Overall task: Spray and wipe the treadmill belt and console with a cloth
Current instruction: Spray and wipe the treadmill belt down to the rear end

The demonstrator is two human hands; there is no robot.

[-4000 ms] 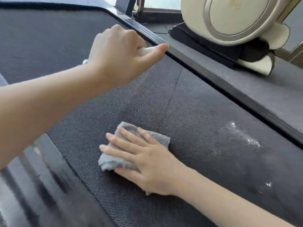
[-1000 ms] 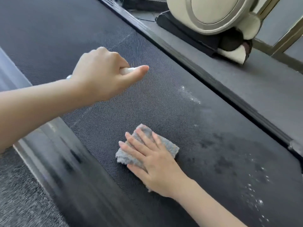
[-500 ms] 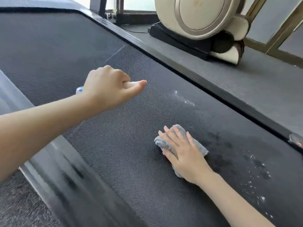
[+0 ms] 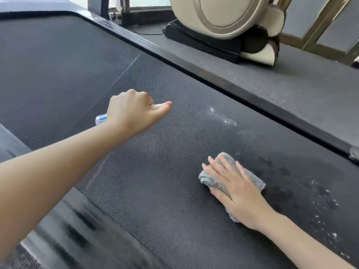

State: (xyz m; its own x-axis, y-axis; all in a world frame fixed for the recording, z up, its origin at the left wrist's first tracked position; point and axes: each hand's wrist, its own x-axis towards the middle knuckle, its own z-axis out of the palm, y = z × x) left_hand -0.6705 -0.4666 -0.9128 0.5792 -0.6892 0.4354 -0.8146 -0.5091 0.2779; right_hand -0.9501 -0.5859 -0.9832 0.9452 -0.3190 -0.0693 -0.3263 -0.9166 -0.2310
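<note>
The black textured treadmill belt [image 4: 151, 181] fills most of the view. My right hand [image 4: 236, 189] lies flat on a folded grey cloth [image 4: 229, 162], pressing it onto the belt right of centre. My left hand [image 4: 134, 110] hovers over the belt's middle, closed around a small white spray bottle [image 4: 101, 119] with a blue label; most of the bottle is hidden by the fingers. White spray droplets [image 4: 223, 118] sit beyond the cloth, and more droplets with dark wet patches [image 4: 320, 200] lie to its right. The console is out of view.
The treadmill's glossy side rail [image 4: 77, 235] runs along the near left, the far rail [image 4: 223, 78] along the right. A cream and black exercise machine [image 4: 233, 26] stands on the grey floor [image 4: 310, 98] beyond the far rail, in front of window frames.
My right hand has slid the cloth rightwards across the belt, towards the wet patches. My left hand with the bottle stays over the belt's middle, lower in view as the camera shifts.
</note>
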